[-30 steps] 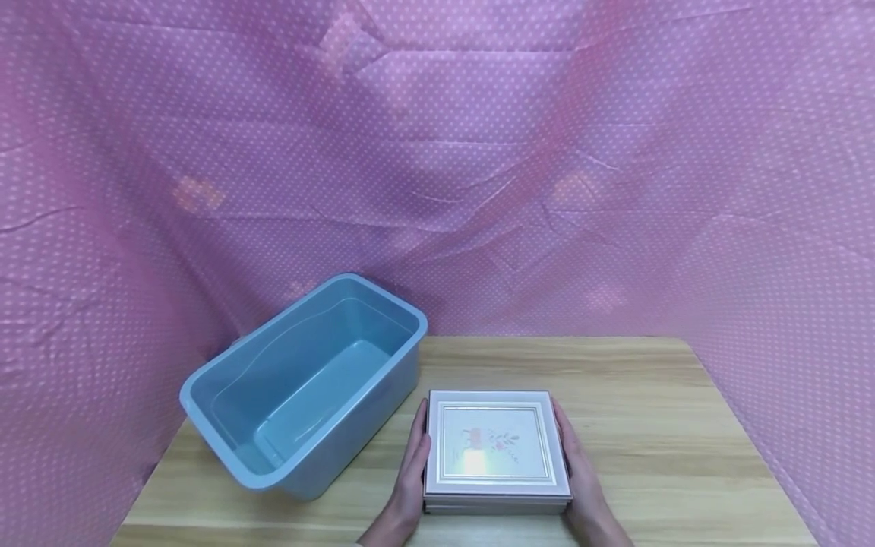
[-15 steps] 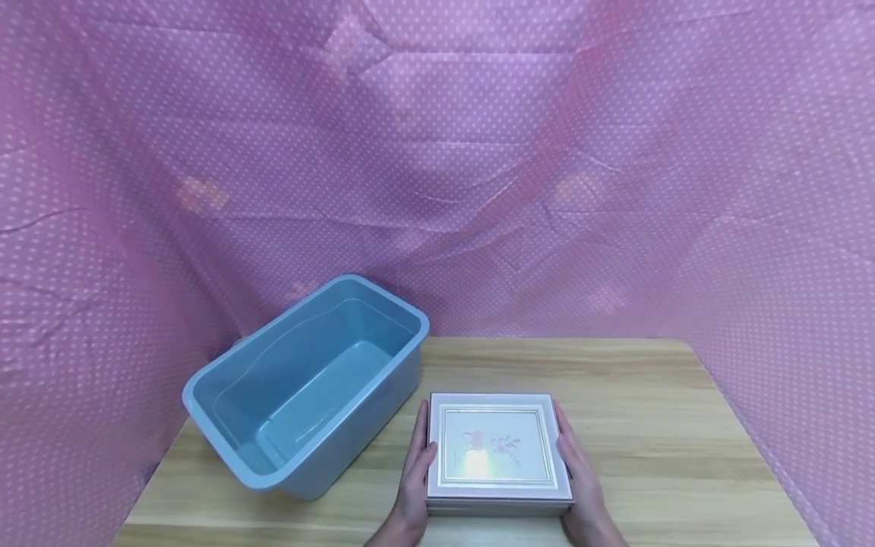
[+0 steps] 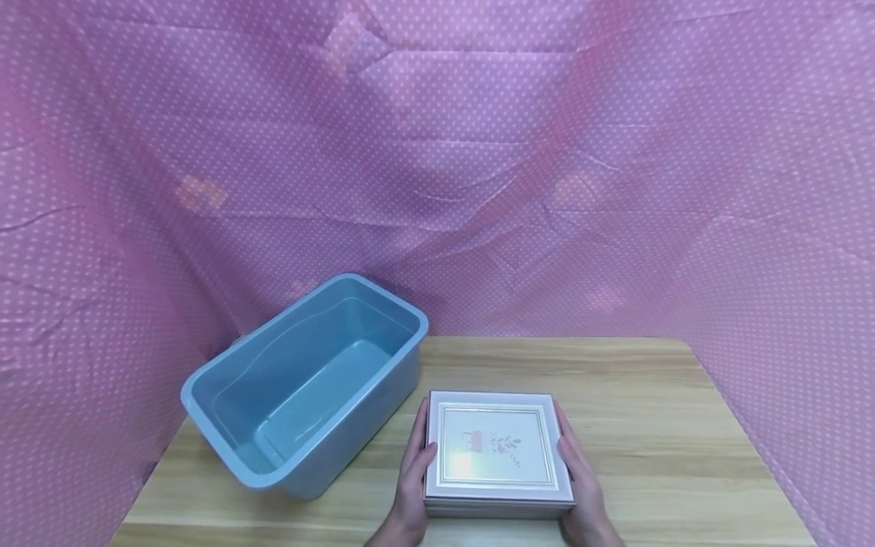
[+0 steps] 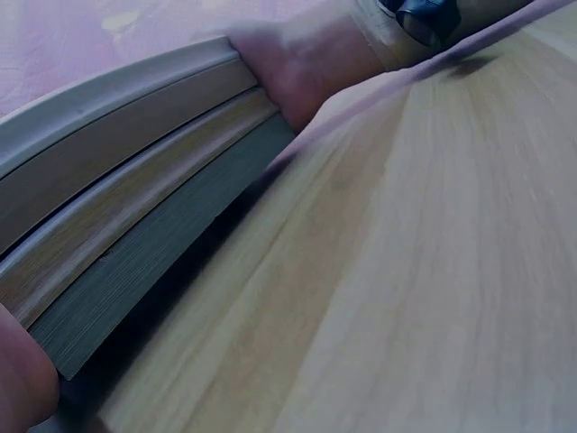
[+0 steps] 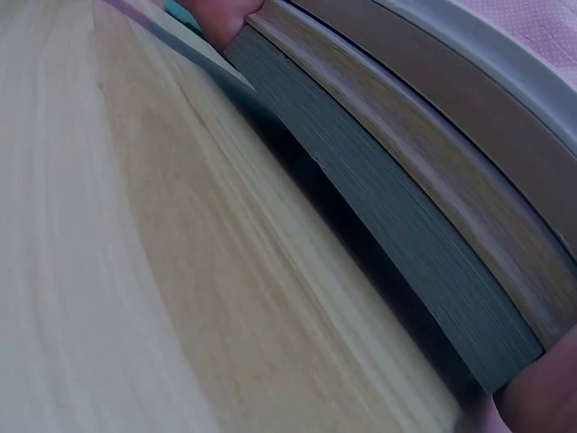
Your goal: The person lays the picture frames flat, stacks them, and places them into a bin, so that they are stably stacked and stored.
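Note:
In the head view, a white-bordered picture frame [image 3: 499, 486] with a pink floral print lies on top of a stack near the table's front. My left hand [image 3: 412, 486] grips the stack's left side, its thumb over the top edge. On the opposite side my right hand [image 3: 581, 486] holds it likewise. The left wrist view shows the stacked frames [image 4: 171, 225] edge-on: pale and brown above, wood-toned in the middle, dark grey-green below. The right wrist view shows the same layers [image 5: 388, 198], with a dark strip under the lowest; contact with the table cannot be told.
A blue-grey plastic tub [image 3: 369, 403] stands at an angle on the left of the wooden table [image 3: 649, 433], with nothing visible inside. Pink polka-dot cloth [image 3: 478, 190] hangs behind the table and along both sides.
Both thumbs have come inward over the top frame's side edges, the right one now showing on the border. The stack has barely shifted; the tub has not moved.

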Action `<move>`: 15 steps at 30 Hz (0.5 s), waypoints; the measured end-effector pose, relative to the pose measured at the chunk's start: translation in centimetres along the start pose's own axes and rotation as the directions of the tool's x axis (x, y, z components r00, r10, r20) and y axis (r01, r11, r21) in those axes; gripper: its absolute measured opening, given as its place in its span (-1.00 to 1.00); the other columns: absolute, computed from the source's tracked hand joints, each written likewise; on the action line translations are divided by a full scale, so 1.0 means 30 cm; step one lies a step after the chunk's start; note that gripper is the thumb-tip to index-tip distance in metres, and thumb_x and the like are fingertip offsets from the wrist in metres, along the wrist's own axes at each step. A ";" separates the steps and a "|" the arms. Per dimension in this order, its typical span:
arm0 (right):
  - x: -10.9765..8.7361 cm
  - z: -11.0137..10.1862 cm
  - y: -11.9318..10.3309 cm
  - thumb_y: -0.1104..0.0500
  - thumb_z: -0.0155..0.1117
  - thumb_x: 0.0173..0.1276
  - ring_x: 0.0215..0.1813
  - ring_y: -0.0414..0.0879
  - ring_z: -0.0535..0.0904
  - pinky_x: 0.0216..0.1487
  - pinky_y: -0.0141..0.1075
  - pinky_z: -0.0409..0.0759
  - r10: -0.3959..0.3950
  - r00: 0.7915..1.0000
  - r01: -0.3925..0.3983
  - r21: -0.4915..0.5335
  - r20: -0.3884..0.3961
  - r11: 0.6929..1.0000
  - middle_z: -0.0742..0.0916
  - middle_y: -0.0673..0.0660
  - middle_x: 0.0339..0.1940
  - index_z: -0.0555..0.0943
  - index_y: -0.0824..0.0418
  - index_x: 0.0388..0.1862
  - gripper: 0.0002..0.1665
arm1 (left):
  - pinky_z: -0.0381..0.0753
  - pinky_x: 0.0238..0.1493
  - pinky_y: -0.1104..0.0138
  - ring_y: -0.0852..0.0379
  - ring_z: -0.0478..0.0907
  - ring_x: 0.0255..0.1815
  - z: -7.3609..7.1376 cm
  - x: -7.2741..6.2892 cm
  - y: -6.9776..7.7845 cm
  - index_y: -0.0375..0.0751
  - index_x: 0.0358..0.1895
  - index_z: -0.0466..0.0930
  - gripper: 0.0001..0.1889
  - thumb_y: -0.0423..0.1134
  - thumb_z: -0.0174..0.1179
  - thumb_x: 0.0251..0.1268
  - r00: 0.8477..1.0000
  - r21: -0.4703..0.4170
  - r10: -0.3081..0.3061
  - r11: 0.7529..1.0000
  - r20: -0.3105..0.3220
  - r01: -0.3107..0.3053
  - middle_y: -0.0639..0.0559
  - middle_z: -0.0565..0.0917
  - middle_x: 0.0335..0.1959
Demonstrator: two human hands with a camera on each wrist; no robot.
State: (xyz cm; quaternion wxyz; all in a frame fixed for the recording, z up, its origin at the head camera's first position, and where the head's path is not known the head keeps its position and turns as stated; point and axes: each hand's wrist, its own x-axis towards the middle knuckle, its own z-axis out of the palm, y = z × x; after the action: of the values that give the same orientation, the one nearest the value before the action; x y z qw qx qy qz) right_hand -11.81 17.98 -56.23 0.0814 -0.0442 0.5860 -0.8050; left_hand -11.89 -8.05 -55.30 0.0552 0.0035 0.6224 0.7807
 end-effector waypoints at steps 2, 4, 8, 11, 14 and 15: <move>-0.001 0.002 -0.003 -0.16 -0.34 0.81 0.57 -0.77 0.03 0.43 -0.72 0.15 -0.003 1.000 0.003 0.009 -0.004 1.000 -0.14 -0.17 0.87 -0.19 -0.17 0.85 -0.25 | -0.55 0.76 -0.23 -0.07 -0.47 0.86 0.001 0.003 0.007 0.17 0.82 -0.23 -0.24 -0.12 -0.22 0.66 1.000 -0.004 0.006 1.000 0.003 -0.006 0.13 -0.26 0.86; -0.002 0.005 -0.006 -0.16 -0.33 0.81 0.59 -0.75 0.02 0.44 -0.71 0.16 0.001 1.000 -0.001 0.018 -0.012 1.000 -0.14 -0.18 0.87 -0.19 -0.18 0.85 -0.25 | -0.55 0.76 -0.22 -0.07 -0.46 0.86 0.001 0.005 0.013 0.14 0.82 -0.22 -0.24 -0.13 -0.22 0.66 1.000 -0.003 0.015 1.000 0.003 -0.015 0.13 -0.25 0.86; -0.005 0.014 -0.013 -0.16 -0.32 0.81 0.59 -0.73 0.03 0.45 -0.70 0.17 0.003 1.000 -0.002 0.036 -0.025 0.999 -0.14 -0.17 0.87 -0.19 -0.19 0.85 -0.24 | -0.55 0.76 -0.22 -0.09 -0.46 0.86 0.001 0.006 0.026 0.10 0.82 -0.18 -0.24 -0.16 -0.20 0.64 1.000 -0.011 0.028 1.000 -0.001 -0.028 0.08 -0.23 0.86; -0.005 0.022 -0.020 -0.14 -0.30 0.81 0.58 -0.75 0.06 0.46 -0.71 0.18 -0.010 1.000 0.011 0.047 -0.024 0.999 -0.15 -0.15 0.87 -0.20 -0.17 0.85 -0.24 | -0.54 0.76 -0.21 -0.10 -0.45 0.86 0.001 0.006 0.034 0.08 0.81 -0.16 -0.24 -0.18 -0.19 0.63 0.999 -0.026 0.035 0.999 -0.011 -0.035 0.04 -0.22 0.86; -0.003 0.029 -0.027 -0.11 -0.30 0.82 0.58 -0.74 0.08 0.47 -0.71 0.19 -0.029 0.999 0.030 0.058 -0.020 0.998 -0.14 -0.14 0.88 -0.19 -0.16 0.85 -0.24 | -0.53 0.76 -0.19 -0.10 -0.42 0.86 0.002 0.006 0.041 0.06 0.81 -0.14 -0.23 -0.20 -0.18 0.61 0.999 -0.031 0.041 0.999 -0.021 -0.041 0.03 -0.20 0.86; -0.003 0.032 -0.031 -0.10 -0.29 0.82 0.58 -0.75 0.09 0.47 -0.71 0.19 -0.032 0.999 0.033 0.060 -0.019 0.998 -0.14 -0.14 0.88 -0.19 -0.16 0.85 -0.24 | -0.53 0.76 -0.20 -0.11 -0.42 0.86 0.003 0.006 0.044 0.07 0.81 -0.14 -0.23 -0.20 -0.17 0.61 0.999 -0.031 0.041 0.999 -0.023 -0.042 0.02 -0.20 0.86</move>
State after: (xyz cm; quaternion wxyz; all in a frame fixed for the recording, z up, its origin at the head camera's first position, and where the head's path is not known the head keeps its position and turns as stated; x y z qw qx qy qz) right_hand -11.64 17.39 -55.06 0.0643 -0.0442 0.5611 -0.8240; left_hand -12.17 -8.25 -53.99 0.0321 0.0068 0.6104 0.7914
